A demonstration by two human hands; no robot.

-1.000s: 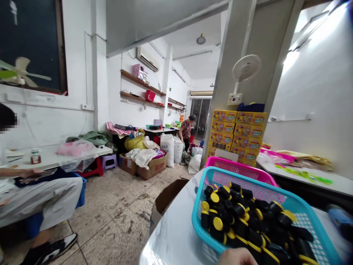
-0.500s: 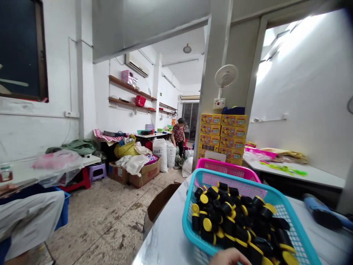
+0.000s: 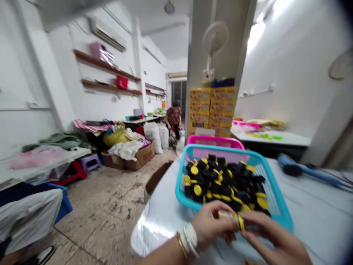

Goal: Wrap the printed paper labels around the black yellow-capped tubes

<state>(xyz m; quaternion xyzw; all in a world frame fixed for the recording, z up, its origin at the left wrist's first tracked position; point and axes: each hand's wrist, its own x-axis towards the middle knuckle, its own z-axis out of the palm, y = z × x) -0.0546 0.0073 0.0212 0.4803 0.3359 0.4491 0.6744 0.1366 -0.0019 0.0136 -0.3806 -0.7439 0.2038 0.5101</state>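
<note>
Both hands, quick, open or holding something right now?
Left hand: closed, holding a small yellow piece.
Right hand: thumb and fingers closed around that piece's other end, details blurred.

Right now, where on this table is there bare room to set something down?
Two patches show on the table: left of the turquoise basket, to the rounded edge; and right of it, in front of the blue item. Crowded: inside the basket, black-and-yellow pieces; behind it, the pink basket; in front, the left grip and right grip.
</note>
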